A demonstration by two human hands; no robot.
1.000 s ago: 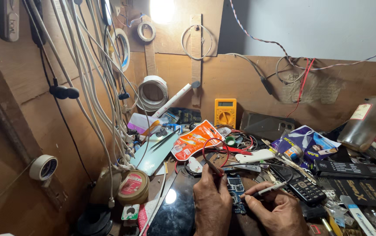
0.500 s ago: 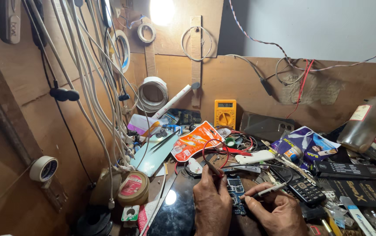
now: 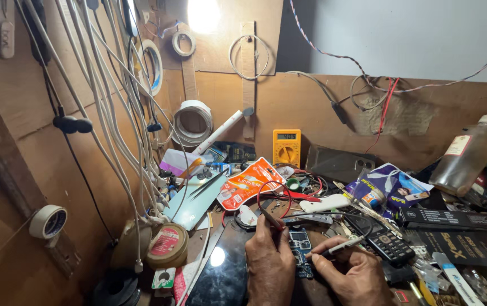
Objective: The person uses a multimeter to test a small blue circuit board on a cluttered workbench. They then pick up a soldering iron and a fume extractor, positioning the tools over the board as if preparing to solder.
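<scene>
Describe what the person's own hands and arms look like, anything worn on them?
Both hands are bare: the left hand and the right hand wear no gloves, and no rings or watch show. No sleeves reach the wrists as far as the bottom edge of the head view allows; the forearms are cut off there.

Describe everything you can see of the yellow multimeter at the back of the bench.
The multimeter is a small yellow plastic box standing almost upright against the brown back wall. Near its top is a pale grey screen, below it a round dark dial. Its foot is hidden by the clutter before it: an orange packet and red wires. Neither hand touches it.
</scene>
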